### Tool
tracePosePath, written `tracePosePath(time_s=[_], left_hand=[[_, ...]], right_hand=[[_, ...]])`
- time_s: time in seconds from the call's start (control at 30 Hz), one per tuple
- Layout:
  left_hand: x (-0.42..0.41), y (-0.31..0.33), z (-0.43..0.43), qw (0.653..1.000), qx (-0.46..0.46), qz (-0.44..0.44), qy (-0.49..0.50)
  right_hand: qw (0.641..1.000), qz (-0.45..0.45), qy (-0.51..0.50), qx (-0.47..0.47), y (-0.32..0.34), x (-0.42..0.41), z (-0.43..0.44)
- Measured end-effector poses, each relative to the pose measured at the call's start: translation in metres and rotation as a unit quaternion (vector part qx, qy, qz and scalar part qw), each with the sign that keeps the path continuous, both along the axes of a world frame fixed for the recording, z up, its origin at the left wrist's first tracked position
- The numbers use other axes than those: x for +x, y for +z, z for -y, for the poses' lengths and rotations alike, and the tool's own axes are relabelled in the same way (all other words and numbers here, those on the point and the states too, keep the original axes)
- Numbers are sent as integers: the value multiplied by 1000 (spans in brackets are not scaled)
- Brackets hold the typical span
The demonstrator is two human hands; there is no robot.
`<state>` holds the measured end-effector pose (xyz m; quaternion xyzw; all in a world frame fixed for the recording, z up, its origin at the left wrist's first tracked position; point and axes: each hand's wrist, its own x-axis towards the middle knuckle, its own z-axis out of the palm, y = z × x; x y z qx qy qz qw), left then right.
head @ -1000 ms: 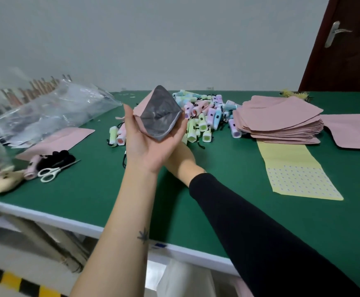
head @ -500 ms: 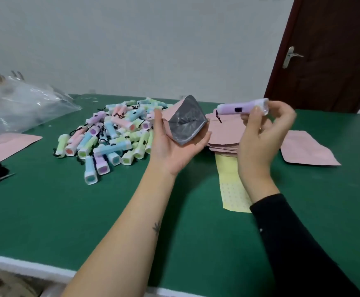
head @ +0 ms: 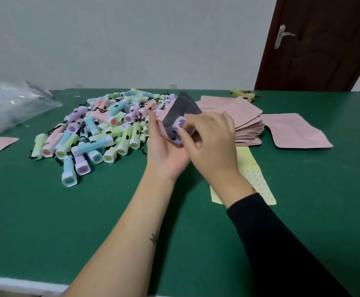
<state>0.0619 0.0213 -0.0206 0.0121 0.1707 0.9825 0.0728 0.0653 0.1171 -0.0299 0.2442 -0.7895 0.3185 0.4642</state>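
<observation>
My left hand (head: pixel 166 153) holds a pink pouch (head: pixel 184 108) open at mid-table, so its grey lining shows. My right hand (head: pixel 212 140) pinches a purple mini flashlight (head: pixel 180 124) whose wide head points toward me while its body sits inside the pouch mouth. A heap of several pastel flashlights (head: pixel 93 133) with black cords lies left of the hands on the green table (head: pixel 46 221).
A stack of flat pink pouches (head: pixel 243 123) lies just right of my hands, with one loose pink pouch (head: pixel 297 131) farther right. A yellow dotted sheet (head: pixel 256 179) lies under my right wrist. A clear plastic bag (head: pixel 10 103) sits far left. A dark door (head: pixel 324 43) stands behind.
My right hand picked a purple flashlight from the pile, lifted it, then brought it down into the open pouch. The view has swung right.
</observation>
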Motion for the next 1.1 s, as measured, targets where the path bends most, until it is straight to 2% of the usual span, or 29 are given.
tracePosePath(time_s=[0.1, 0.17, 0.23, 0.37, 0.5, 0.6, 0.67, 0.7, 0.77, 0.83, 0.93, 0.97, 1.03, 1.1], left_hand=[[1, 0, -2, 1000, 0, -16, -1], [0, 0, -2, 1000, 0, -20, -17], [-1, 1, -2, 999, 15, -18, -31], [-2, 6, 2, 998, 26, -29, -50], [3, 10, 4, 986, 63, -72, -135], [8, 9, 2, 970, 49, -86, -224], [7, 8, 4, 961, -29, -105, -253], [5, 8, 7, 959, -86, -111, -247], [3, 9, 16, 952, -193, -115, -210], [1, 11, 27, 943, -272, -126, -142], [-5, 11, 43, 934, -334, -123, 16], [-8, 10, 47, 921, -363, -121, 71], [-10, 6, 51, 867, -467, -118, 130], [-9, 0, 47, 822, -546, -117, 109]], right_hand=[[999, -5, -42, 24, 1, 0, 1], [999, 11, -36, -35, 5, 0, -1], [990, 56, -3, -133, 8, -4, -6], [956, 162, 35, -244, 6, -12, -17], [923, 303, 75, -227, 3, -21, -24], [863, 354, 159, -322, 5, -22, -22], [827, 372, 169, -385, 7, -23, -26], [820, 370, 170, -402, 7, -25, -29], [836, 337, 153, -405, 5, -27, -37], [849, 314, 132, -403, 7, -28, -42], [846, 323, 142, -401, 8, -30, -49], [846, 329, 149, -391, 8, -30, -50], [846, 338, 162, -379, 8, -30, -51], [847, 343, 164, -372, 6, -30, -49]])
